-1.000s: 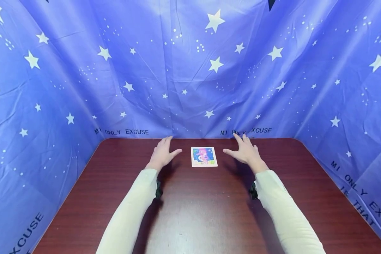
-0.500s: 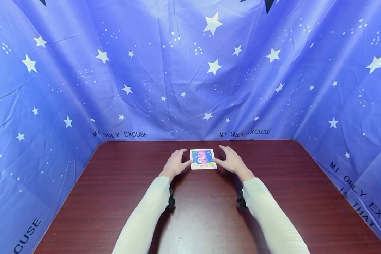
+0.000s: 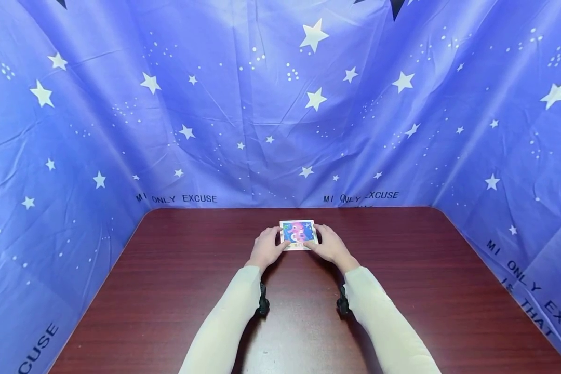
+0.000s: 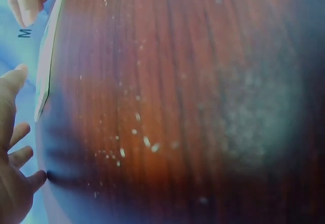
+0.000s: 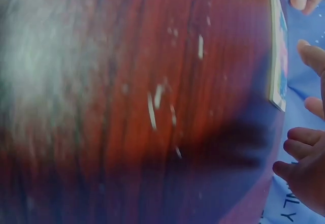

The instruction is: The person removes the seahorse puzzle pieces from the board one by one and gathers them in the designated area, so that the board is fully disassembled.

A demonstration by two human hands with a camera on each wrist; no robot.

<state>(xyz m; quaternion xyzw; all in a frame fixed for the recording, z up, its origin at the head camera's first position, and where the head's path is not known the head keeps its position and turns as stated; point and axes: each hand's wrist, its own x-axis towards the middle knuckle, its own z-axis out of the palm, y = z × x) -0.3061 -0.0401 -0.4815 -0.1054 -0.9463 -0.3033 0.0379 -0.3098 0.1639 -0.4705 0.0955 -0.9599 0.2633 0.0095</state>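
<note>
The fingers of the left hand (image 3: 267,249) look spread in the left wrist view, with gaps between them at the lower left. Those of the right hand (image 3: 331,249) show gaps too, at the lower right of the right wrist view. Neither hand shows a plain pinch. In the head view the left thumb (image 3: 282,246) and right thumb (image 3: 310,245) overlap the near part of the picture tile (image 3: 300,231) – whether they press on it or hover above it, I cannot tell.

The tile, printed with a pink seahorse, lies just below the centre of the head frame and slightly right, between the hands; it appears flat on the table (image 3: 449,291).

The step in hand seems to be taking hold from both sides. To do it well, both hands should meet the side edges evenly, thumbs on the near part and fingertips well down at the sides – a thin board flat on wood likely gives little to grip, and uneven pressure could slide or turn it.

Farther out come pale sleeves (image 3: 224,322) with dark wrist straps (image 3: 263,301), and a blue starry cloth (image 3: 210,104) across the top of the frame.
</note>
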